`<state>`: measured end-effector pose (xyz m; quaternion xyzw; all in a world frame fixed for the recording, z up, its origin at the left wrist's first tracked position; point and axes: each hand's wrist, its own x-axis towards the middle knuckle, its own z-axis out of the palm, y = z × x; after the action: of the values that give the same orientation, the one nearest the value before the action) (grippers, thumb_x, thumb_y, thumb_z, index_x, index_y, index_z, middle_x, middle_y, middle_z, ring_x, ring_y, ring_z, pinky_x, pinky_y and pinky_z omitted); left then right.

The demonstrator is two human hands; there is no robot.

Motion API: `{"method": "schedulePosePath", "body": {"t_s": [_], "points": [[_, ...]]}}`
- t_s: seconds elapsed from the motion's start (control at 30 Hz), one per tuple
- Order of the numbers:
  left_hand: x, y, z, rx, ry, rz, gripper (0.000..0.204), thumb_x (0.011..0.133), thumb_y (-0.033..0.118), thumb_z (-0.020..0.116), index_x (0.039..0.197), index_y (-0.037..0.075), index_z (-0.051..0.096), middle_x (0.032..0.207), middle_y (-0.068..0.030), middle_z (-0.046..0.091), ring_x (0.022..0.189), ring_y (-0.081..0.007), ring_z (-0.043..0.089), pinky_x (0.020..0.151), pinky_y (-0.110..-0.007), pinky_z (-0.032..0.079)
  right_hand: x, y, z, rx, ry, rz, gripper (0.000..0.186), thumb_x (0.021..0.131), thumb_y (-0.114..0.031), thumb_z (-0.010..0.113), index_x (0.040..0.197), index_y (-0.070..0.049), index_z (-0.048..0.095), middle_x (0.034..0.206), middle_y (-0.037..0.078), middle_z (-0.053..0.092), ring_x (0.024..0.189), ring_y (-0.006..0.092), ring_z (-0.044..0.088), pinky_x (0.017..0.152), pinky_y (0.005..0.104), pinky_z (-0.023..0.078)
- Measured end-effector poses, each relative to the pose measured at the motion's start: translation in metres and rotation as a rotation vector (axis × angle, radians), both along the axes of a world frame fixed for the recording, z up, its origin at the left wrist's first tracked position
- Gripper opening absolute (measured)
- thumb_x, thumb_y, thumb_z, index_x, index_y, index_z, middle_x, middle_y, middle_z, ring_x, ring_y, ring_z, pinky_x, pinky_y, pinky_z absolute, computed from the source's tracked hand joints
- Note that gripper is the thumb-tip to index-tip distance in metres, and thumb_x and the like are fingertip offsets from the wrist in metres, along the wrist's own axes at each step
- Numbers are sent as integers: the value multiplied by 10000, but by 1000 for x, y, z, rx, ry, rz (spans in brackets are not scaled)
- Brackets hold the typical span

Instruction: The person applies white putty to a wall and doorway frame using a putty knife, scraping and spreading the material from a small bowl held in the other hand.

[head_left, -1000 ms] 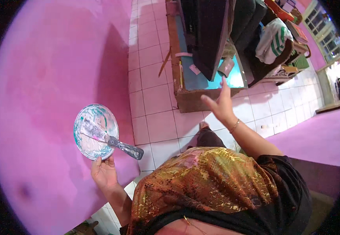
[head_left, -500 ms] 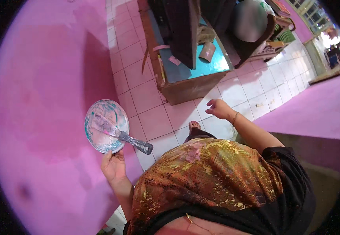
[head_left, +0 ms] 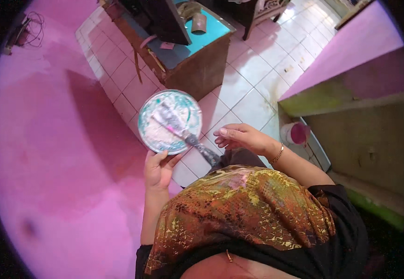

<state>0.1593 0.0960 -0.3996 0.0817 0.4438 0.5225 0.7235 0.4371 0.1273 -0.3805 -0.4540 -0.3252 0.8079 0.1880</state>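
Note:
My left hand [head_left: 159,173] grips the near rim of a round lid [head_left: 168,149], thumb on the edge and fingers underneath. The lid is smeared with whitish putty and teal marks. Across it lies a putty knife [head_left: 191,139], its coated blade on the putty and its dark, spattered handle sticking out past the rim toward me. To the right of that handle hovers my right hand [head_left: 246,138], apart from it, the fingers loosely bent and nothing in them.
A pink wall [head_left: 34,139] runs along my left. Ahead stands a wooden cabinet [head_left: 197,69] with a blue top, carrying a black screen [head_left: 153,21] and a brownish cup [head_left: 198,24]. A small bucket [head_left: 297,134] sits on the tiled floor [head_left: 246,81] at right, by a low wall [head_left: 360,125].
My left hand has carried the lid and putty knife rightward and slightly up in view. My right hand has come in toward the knife's handle. The view has turned, bringing the bucket into sight.

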Motion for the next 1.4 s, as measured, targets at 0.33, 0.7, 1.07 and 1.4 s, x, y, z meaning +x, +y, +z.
{"method": "schedulePosePath", "body": {"t_s": [0.33,0.7,1.07,1.4], "points": [[232,-89,6,66,-119,-375,340,776,-24,530,1113,0,486,979,-138,615,839,-259,640,735,-399,564,172,-179,39,-6,-193,-318,279,880,-277,579,911,-4,536,652,26,554,538,115,561,516,260,495],[591,-293,11,96,-131,-632,306,774,-19,541,1078,-22,502,914,-101,613,781,-200,633,719,-370,576,502,-454,128,355,-592,-563,190,861,-167,561,969,-11,561,682,3,565,474,61,491,406,207,374],[876,-486,-13,141,-95,-795,311,762,-28,540,1064,-68,482,904,-132,609,753,-204,645,676,-354,589,767,-697,85,170,-656,-586,224,850,-191,593,999,-25,578,732,-2,555,638,67,519,580,221,422],[1023,-457,-25,157,-97,-957,299,759,-40,535,1051,-83,486,893,-134,604,724,-220,646,656,-356,593,868,-672,57,640,-1279,-582,356,818,-136,561,1153,-20,528,899,209,566,819,375,558,737,405,451]]}}
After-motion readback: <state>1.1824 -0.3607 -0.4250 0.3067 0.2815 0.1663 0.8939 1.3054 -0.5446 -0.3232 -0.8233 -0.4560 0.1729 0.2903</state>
